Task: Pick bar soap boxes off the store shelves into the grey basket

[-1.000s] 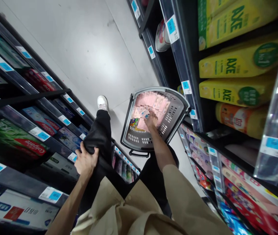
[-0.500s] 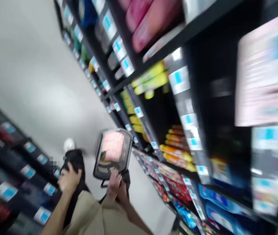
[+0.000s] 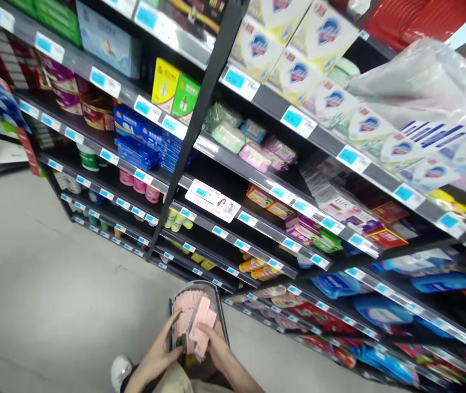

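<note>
A grey shopping basket (image 3: 217, 293) stands on the floor at the bottom centre, filled with several pink packets. My left hand (image 3: 162, 348) rests at the basket's left rim with fingers spread beside the packets. My right hand (image 3: 215, 339) grips a pink packet (image 3: 201, 329) lifted partly above the others. My white shoe (image 3: 120, 371) shows at the bottom left of the basket.
Tall dark store shelves (image 3: 233, 158) with blue price tags run across the view, stocked with soap boxes (image 3: 331, 103), blue boxes (image 3: 142, 139), bottles and bags. Grey floor (image 3: 36, 284) lies open to the left. A black upright post (image 3: 200, 114) divides the shelving.
The view has swung up from the floor toward the shelves. My left hand left my trouser leg and came to the basket. My right hand now holds a pink packet.
</note>
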{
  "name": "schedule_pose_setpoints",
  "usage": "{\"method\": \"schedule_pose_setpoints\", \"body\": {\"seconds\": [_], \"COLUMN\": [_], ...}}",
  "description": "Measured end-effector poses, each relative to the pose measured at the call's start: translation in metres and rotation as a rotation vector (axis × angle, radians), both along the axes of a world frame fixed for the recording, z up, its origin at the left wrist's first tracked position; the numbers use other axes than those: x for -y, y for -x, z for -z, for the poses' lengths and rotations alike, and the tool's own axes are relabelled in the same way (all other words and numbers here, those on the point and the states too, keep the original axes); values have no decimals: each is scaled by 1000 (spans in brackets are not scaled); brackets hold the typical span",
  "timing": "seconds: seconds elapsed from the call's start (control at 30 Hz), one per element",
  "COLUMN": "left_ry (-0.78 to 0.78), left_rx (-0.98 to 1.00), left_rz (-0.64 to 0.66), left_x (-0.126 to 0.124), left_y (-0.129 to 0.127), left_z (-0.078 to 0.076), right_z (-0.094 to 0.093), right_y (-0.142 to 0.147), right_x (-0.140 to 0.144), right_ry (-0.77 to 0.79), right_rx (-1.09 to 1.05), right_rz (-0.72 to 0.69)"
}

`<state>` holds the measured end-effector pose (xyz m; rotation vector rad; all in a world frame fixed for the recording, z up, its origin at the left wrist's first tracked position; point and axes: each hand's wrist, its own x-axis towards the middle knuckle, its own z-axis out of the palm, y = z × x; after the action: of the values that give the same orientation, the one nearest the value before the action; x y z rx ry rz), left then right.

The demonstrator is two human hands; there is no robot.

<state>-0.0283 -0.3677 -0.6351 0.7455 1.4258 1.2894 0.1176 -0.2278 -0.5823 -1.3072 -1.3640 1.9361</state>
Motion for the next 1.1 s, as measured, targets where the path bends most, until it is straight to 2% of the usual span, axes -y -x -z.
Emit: {"method": "schedule_pose_setpoints", "body": {"seconds": [0.03,0.1,0.17,0.23,0.3,0.4,0.47,0.53,0.6,0.67,0.77,0.83,0.9,0.93,1.03,1.1], "left_ry": [-68,-128,-162,-220,-282,-324,-328,-327,-350,-420,-572,-638,-660,-668,-734,-788], "left_rx": [-45,-192,-343,-444,-487,-446,-378,-318,-266,-182,-76,-121,-195,-226,-333,-445], "left_rz": [-24,-90,-223,-387,-509,-597,-637,-690,-741,-733,-586,-511,-494,-482,-389,-330], "left_x": [-10,-35,-64,-94,-120,-150,-165,-176,-181,-180,-175,-178,-187,-193,-212,-224], "left_y": [-3,-15,-32,-52,-73,-104,-117,-117,-100,-70,-21,4,21,28,54,83], "left_z": [-20,-59,-94,-123,-144,-168,-183,-198,-210,-216,-214,-206,-200,-200,-209,-221], "right_z": [-11,-37,-67,-99,-132,-178,-201,-216,-220,-214,-200,-197,-203,-210,-245,-274], "right_y": [7,17,20,18,11,1,-2,2,10,21,38,46,51,53,63,82], "right_x": [-9,-28,-48,-68,-87,-111,-125,-137,-146,-155,-166,-172,-180,-184,-201,-218], "right_ry": [29,-20,-145,-232,-274,-345,-402,-428,-379,-287,-219,-238,-357,-469,-891,-1102], "right_rx": [-17,-46,-76,-112,-133,-72,-7,28,11,-18,24,88,163,211,354,439], "right_rz": [-22,-114,-192,-236,-243,-248,-278,-335,-378,-406,-464,-501,-531,-559,-652,-690]}}
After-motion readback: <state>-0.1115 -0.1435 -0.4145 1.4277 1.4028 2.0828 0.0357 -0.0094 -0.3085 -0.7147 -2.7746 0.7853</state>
